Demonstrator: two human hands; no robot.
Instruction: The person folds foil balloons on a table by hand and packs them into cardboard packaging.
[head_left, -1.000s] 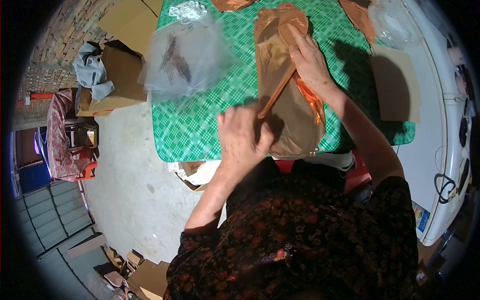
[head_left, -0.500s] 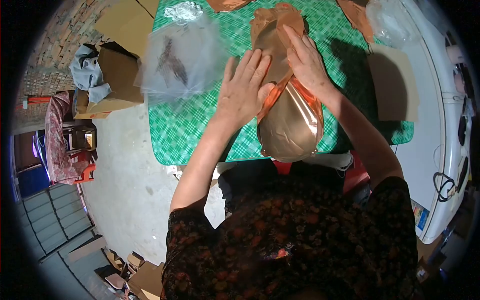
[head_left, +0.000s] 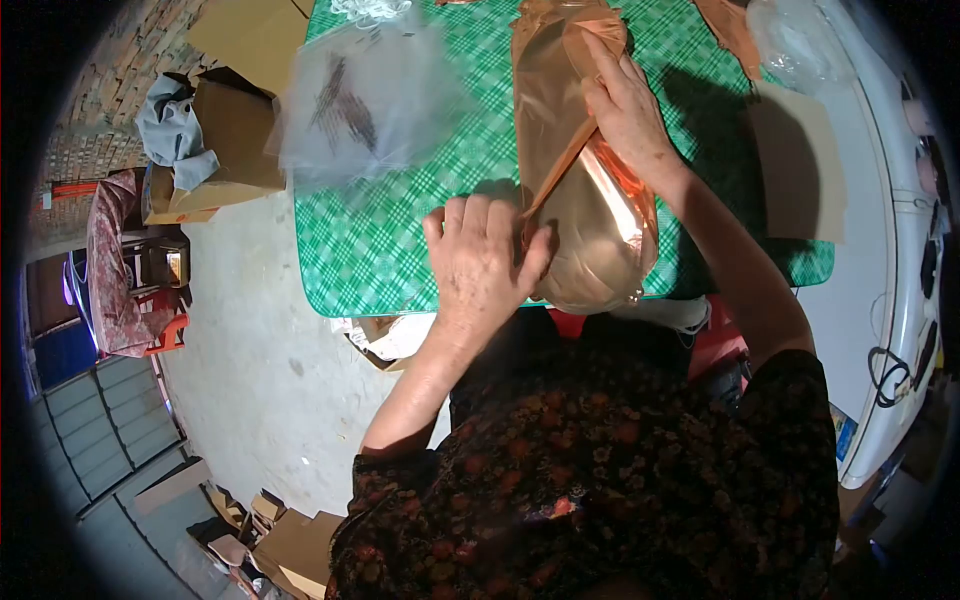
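A shiny rose-gold foil balloon [head_left: 588, 262], flat and folded lengthwise, lies on the green plaid tablecloth [head_left: 385, 255]. Its rounded end is at the table's near edge. My left hand [head_left: 472, 258] is at its left edge, fingers curled and thumb against the foil, gripping the edge of a fold. The fingertips are partly hidden. My right hand [head_left: 630, 125] lies on the upper right part of the balloon with its fingers stretched out, pressing on the foil. A slanting fold runs between the two hands.
Clear plastic bags [head_left: 400, 110] with dark print lie to the left. White string [head_left: 370, 8] is behind them. On the right are more rose-gold foil [head_left: 733, 35], a clear plastic bundle [head_left: 800, 45] and a cardboard sheet [head_left: 800, 165]. An open carton [head_left: 235, 130] stands beyond the table's left side.
My left hand has moved down toward the near edge of the table, and its flat fingers have curled at the foil's edge. My right hand stays on the upper part; the left fold has shifted outward.
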